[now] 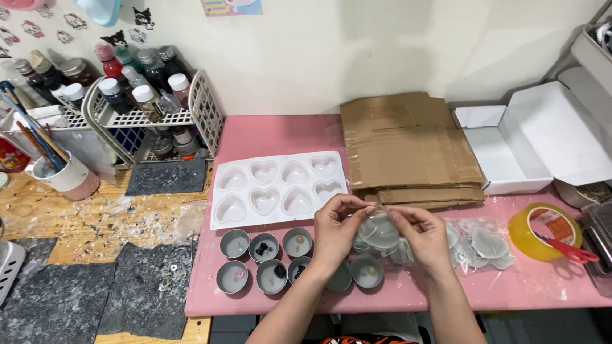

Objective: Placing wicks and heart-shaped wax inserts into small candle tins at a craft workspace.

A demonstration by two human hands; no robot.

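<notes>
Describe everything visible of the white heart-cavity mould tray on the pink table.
The white rectangular mould tray with heart-shaped cavities lies flat on the pink table, its long side running left to right. It looks like glossy plastic or silicone. Eight hearts sit in two rows of four, all apparently empty. Small round grey tins stand just in front of it, and flattened brown cardboard lies at its right. Neither hand touches it.

The pink table (267, 135) is crowded: a white heart mould (276, 189) and flat cardboard (406, 149) fill the back, small round tins (262, 259) line the front left edge, and tape (543, 232) blocks the right. Bare strips remain at the back left corner and along the front right edge.
</notes>
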